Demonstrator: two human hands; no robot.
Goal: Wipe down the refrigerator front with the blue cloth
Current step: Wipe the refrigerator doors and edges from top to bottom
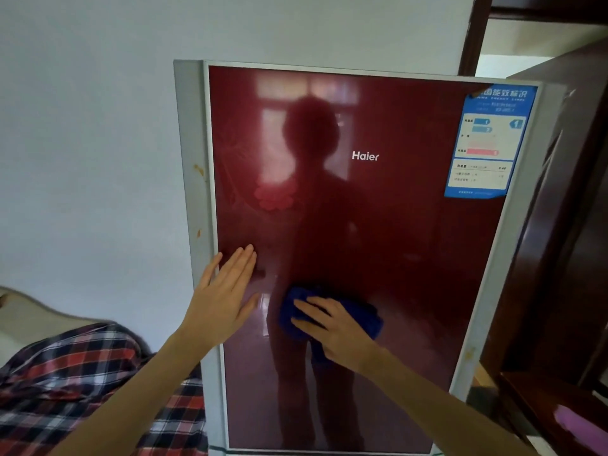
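The refrigerator front point(394, 225) is a glossy dark red door in a grey frame, with a white Haier logo and a blue energy label point(487, 143) at its upper right. My right hand point(335, 330) presses a bunched blue cloth point(365, 314) flat against the lower middle of the door. My left hand point(223, 291) rests open and flat on the door's left edge, fingers pointing up, a little left of the cloth. A dark reflection of a person shows in the glass.
A pale wall point(92, 159) stands left of the fridge. Plaid red-and-blue fabric point(82, 383) lies at the lower left beside the fridge. Dark brown wooden furniture point(566, 258) stands close along the right side, with a doorway above it.
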